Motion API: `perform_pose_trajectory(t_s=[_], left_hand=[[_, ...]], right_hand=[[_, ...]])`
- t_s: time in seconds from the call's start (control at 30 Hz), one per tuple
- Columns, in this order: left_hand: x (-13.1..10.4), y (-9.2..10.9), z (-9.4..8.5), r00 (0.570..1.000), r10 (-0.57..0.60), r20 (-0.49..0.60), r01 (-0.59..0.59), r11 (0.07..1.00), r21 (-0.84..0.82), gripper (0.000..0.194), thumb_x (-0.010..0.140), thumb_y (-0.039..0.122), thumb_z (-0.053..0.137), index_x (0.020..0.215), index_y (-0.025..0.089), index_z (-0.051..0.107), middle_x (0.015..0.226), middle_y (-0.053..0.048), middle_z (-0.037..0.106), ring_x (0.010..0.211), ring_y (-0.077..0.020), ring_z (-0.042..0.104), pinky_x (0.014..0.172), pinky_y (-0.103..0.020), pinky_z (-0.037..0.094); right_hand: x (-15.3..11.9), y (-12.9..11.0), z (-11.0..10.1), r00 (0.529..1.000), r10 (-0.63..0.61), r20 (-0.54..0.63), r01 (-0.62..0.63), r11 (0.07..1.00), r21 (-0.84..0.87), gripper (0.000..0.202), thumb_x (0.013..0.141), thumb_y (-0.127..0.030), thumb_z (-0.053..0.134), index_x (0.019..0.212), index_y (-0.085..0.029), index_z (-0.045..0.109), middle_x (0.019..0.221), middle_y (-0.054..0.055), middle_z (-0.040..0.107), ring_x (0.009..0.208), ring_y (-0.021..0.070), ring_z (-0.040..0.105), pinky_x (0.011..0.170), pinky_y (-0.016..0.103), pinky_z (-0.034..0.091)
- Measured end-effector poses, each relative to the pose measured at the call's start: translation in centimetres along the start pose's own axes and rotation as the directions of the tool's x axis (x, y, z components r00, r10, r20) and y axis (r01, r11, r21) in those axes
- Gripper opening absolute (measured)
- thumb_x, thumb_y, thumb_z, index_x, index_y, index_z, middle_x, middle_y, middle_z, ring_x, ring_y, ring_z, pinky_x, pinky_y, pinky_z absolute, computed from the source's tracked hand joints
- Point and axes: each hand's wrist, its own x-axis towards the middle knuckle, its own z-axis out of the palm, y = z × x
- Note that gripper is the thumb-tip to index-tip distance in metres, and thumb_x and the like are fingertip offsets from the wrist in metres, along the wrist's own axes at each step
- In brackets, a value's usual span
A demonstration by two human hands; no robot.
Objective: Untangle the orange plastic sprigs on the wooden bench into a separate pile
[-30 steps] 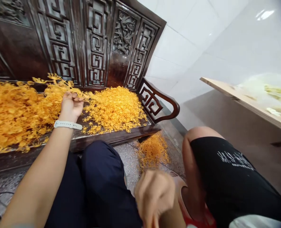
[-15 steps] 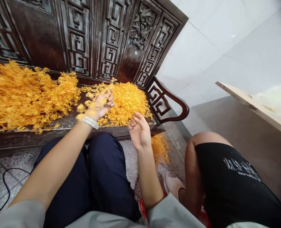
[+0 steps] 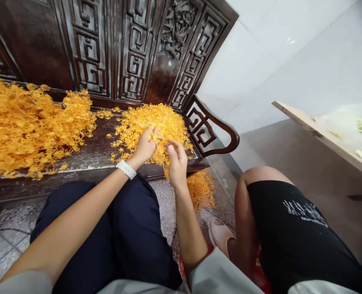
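My left hand (image 3: 145, 146), with a pale watch on its wrist, is closed on a few yellow artificial flower sprigs (image 3: 153, 135). It is over the right-hand pile of yellow-orange flower pieces (image 3: 156, 116) on the bench. My right hand (image 3: 177, 163) is just to its right, fingers half curled and thumb apart, with its fingertips close to the held sprigs. Thin orange strands (image 3: 166, 168) hang beside its palm over the bench's front edge. Whether the right fingers touch them I cannot tell.
A larger pile of the same flowers (image 3: 30, 126) covers the left of the dark carved bench (image 3: 99, 161). More orange pieces (image 3: 200, 190) lie on the floor below. A person's knee in black shorts (image 3: 294, 220) is close on the right, near a wooden board (image 3: 318, 130).
My left hand has moved right and down with the sprigs, close to my right hand. My right fingers have curled toward it. The view has shifted slightly.
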Motion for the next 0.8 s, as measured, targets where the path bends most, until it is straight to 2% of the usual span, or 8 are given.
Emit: perform_pose_trajectory(t_s=[0.1, 0.2, 0.3, 0.37, 0.5, 0.7, 0.77, 0.8], left_hand=[[-1.0, 0.0, 0.1, 0.986, 0.133, 0.099, -0.156, 0.944, 0.290, 0.027, 0.078, 0.008, 0.075, 0.097, 0.024, 0.064, 0.095, -0.003, 0.070, 0.086, -0.0209, 0.065, 0.082, -0.030, 0.049], [-1.4, 0.3, 0.3, 0.977, 0.168, 0.132, -0.209, 0.877, 0.432, 0.035, 0.075, 0.009, 0.078, 0.104, 0.026, 0.068, 0.090, -0.004, 0.070, 0.081, -0.0242, 0.063, 0.079, -0.031, 0.043], [-1.1, 1.1, 0.6, 0.977, 0.197, 0.085, -0.210, 0.797, 0.566, 0.009, 0.090, 0.022, 0.072, 0.089, 0.026, 0.065, 0.063, 0.001, 0.051, 0.060, -0.0233, 0.049, 0.066, -0.031, 0.030], [-0.6, 1.6, 0.5, 0.965, 0.248, 0.089, -0.244, 0.710, 0.661, 0.014, 0.096, 0.029, 0.069, 0.084, 0.026, 0.061, 0.057, 0.002, 0.039, 0.055, -0.0229, 0.042, 0.064, -0.032, 0.022], [0.6, 2.7, -0.3, 0.925, 0.359, 0.125, -0.331, 0.599, 0.729, 0.016, 0.092, 0.029, 0.072, 0.082, 0.026, 0.061, 0.058, 0.002, 0.031, 0.055, -0.0222, 0.030, 0.065, -0.033, 0.011], [2.9, 4.6, -2.4, 0.861, 0.354, 0.366, -0.499, 0.444, 0.745, 0.026, 0.086, 0.016, 0.068, 0.069, 0.023, 0.050, 0.063, 0.000, 0.031, 0.061, -0.0212, 0.022, 0.068, -0.034, 0.010], [4.1, 6.0, -4.0, 0.882, 0.384, 0.272, -0.420, 0.381, 0.824, 0.026, 0.094, 0.018, 0.062, 0.071, 0.021, 0.049, 0.064, 0.000, 0.030, 0.061, -0.0196, 0.019, 0.068, -0.033, 0.009], [4.7, 6.8, -5.1, 0.890, 0.436, 0.135, -0.310, 0.361, 0.880, 0.028, 0.099, 0.022, 0.058, 0.074, 0.020, 0.047, 0.065, 0.001, 0.028, 0.061, -0.0184, 0.017, 0.068, -0.032, 0.008]], right_hand=[[-0.1, -0.1, 0.4, 0.996, -0.034, 0.080, 0.043, 0.993, -0.112, 0.041, 0.099, -0.053, 0.072, 0.125, -0.021, 0.069, 0.117, 0.010, 0.072, 0.105, 0.0204, 0.067, 0.095, 0.036, 0.054], [0.4, -0.3, 0.7, 0.998, 0.026, 0.058, -0.025, 0.999, -0.030, 0.042, 0.095, -0.055, 0.074, 0.118, -0.020, 0.068, 0.102, 0.007, 0.071, 0.088, 0.0171, 0.066, 0.081, 0.031, 0.056], [1.3, -0.4, 0.3, 0.991, 0.131, 0.032, -0.134, 0.977, 0.168, 0.046, 0.090, -0.060, 0.077, 0.113, -0.021, 0.068, 0.096, 0.003, 0.066, 0.076, 0.0130, 0.059, 0.067, 0.026, 0.053], [1.6, -0.4, -0.5, 0.969, 0.233, 0.079, -0.246, 0.924, 0.292, 0.050, 0.090, -0.067, 0.072, 0.112, -0.022, 0.067, 0.087, -0.001, 0.059, 0.062, 0.0092, 0.048, 0.053, 0.023, 0.043], [1.4, -0.1, -2.2, 0.857, 0.406, 0.317, -0.510, 0.753, 0.415, 0.054, 0.086, -0.070, 0.076, 0.106, -0.022, 0.064, 0.069, -0.008, 0.045, 0.048, 0.0050, 0.026, 0.043, 0.019, 0.021], [-2.4, -0.1, -2.7, 0.771, 0.494, 0.403, -0.637, 0.605, 0.477, 0.059, 0.072, -0.055, 0.096, 0.089, -0.023, 0.050, 0.061, -0.011, 0.042, 0.045, 0.0040, 0.026, 0.041, 0.017, 0.018], [-5.6, -0.6, -2.5, 0.703, 0.524, 0.480, -0.711, 0.512, 0.483, 0.055, 0.079, -0.056, 0.092, 0.089, -0.023, 0.048, 0.061, -0.012, 0.038, 0.045, 0.0036, 0.021, 0.041, 0.017, 0.018], [-7.5, -0.9, -2.5, 0.662, 0.525, 0.536, -0.750, 0.464, 0.471, 0.051, 0.085, -0.056, 0.087, 0.090, -0.023, 0.049, 0.061, -0.012, 0.035, 0.045, 0.0037, 0.019, 0.041, 0.017, 0.018]])
